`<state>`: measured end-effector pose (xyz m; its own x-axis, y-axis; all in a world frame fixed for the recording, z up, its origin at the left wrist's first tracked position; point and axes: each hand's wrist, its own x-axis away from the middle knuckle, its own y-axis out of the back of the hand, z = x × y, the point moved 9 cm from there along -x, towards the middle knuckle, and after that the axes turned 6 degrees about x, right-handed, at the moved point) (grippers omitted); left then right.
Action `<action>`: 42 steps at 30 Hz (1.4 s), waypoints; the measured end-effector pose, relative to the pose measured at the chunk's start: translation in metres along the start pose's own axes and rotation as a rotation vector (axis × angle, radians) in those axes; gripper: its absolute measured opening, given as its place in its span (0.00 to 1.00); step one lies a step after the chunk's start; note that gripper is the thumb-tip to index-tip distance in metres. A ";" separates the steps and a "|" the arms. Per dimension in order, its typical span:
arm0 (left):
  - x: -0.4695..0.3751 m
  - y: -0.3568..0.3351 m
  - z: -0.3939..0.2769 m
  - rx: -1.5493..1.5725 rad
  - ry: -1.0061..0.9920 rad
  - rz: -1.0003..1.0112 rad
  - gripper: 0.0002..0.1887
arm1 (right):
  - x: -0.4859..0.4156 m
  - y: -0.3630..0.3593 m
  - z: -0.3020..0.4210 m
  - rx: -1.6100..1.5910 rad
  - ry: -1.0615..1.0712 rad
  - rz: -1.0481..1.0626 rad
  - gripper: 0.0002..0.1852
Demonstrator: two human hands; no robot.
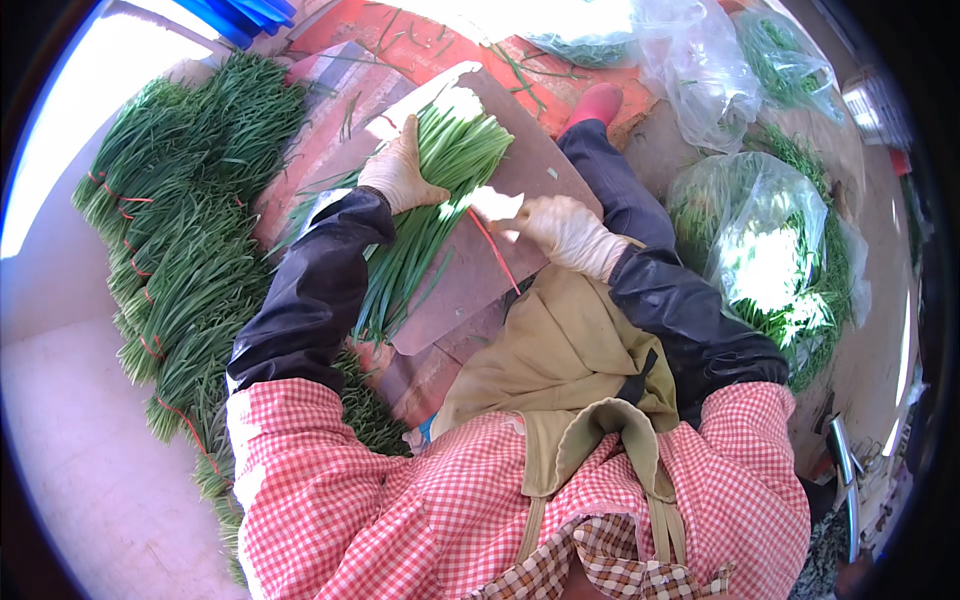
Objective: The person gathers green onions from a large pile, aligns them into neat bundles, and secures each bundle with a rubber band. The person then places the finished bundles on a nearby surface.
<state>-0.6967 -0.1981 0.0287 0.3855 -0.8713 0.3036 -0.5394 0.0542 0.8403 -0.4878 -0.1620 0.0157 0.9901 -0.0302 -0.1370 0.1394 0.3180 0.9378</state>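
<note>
A bundle of green leafy stalks (465, 146), like garlic chives, lies on a flat board (450, 292) in front of me, its pale cut ends away from me. My left hand (401, 172), in a pale glove, rests on the bundle's left side with thumb and fingers spread around it. My right hand (566, 232), gloved too, is closed just right of the bundle. A red tie (495, 251) runs from the bundle's edge down across the board, below my right hand. Glare hides what the right fingers pinch.
Tied bunches of the same greens (187, 300) are piled along the left. Clear plastic bags with greens (750, 217) stand on the right, others at the top right. Loose leaves lie on the red surface (450, 45) beyond the board. My leg (622, 180) extends beside the board.
</note>
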 end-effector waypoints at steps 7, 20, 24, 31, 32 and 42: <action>-0.005 0.003 0.004 0.026 -0.050 0.015 0.63 | -0.016 -0.049 0.048 0.415 0.471 0.288 0.13; -0.015 0.000 0.019 0.160 -0.035 0.109 0.64 | -0.032 -0.047 -0.029 -1.399 -0.634 -0.373 0.10; -0.023 -0.002 0.027 0.279 -0.047 0.169 0.70 | -0.055 0.008 -0.020 -0.894 -0.604 -0.724 0.10; -0.030 -0.023 0.044 0.232 -0.183 0.237 0.41 | -0.146 0.058 0.022 -0.119 -0.137 -0.644 0.14; -0.028 -0.030 0.046 0.246 -0.255 0.279 0.35 | -0.162 0.034 0.012 -0.135 -0.165 -0.478 0.16; -0.087 -0.058 0.157 0.233 -0.397 0.384 0.32 | -0.228 -0.043 -0.026 -0.038 -0.576 -0.548 0.11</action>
<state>-0.8167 -0.2022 -0.1172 -0.1543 -0.9285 0.3377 -0.7522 0.3320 0.5692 -0.7199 -0.1447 -0.0017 0.6342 -0.6740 -0.3788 0.6185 0.1483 0.7717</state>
